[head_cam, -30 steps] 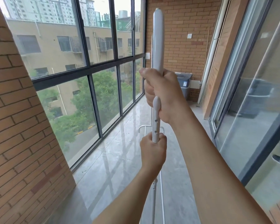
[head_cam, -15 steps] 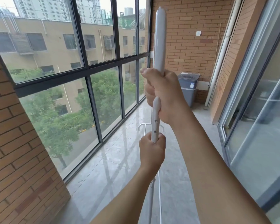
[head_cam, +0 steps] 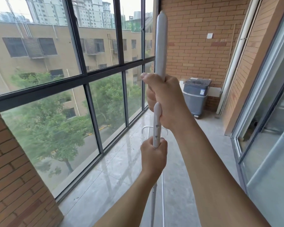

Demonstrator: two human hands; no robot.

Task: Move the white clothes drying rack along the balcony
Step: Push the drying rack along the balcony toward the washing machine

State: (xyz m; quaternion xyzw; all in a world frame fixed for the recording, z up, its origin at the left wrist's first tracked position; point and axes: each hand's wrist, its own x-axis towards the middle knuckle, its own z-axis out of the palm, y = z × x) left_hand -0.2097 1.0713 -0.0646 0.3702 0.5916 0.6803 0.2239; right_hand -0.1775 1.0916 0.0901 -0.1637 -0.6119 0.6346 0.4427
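Observation:
The white clothes drying rack [head_cam: 161, 46] stands folded and upright right in front of me, its thick top bar rising to a pointed tip near the top of the view. My right hand [head_cam: 164, 102] is wrapped around the thick bar at mid-height. Below it, my left hand [head_cam: 152, 156] grips the thinner white tube with small screws. The rack's thin legs run down past my left forearm, and a curved white foot [head_cam: 144, 128] shows over the floor behind my hands.
A glossy grey tiled floor [head_cam: 121, 169] runs ahead along the balcony. Tall dark-framed windows [head_cam: 88, 76] line the left, a brick pillar [head_cam: 15, 169] stands at near left. A grey bin [head_cam: 196, 97] sits against the far brick wall. Sliding glass doors [head_cam: 269, 128] line the right.
The view has advanced along the balcony: the left brick pillar slid back and the far wall and grey bin look closer. Both hands keep the same grip on the rack.

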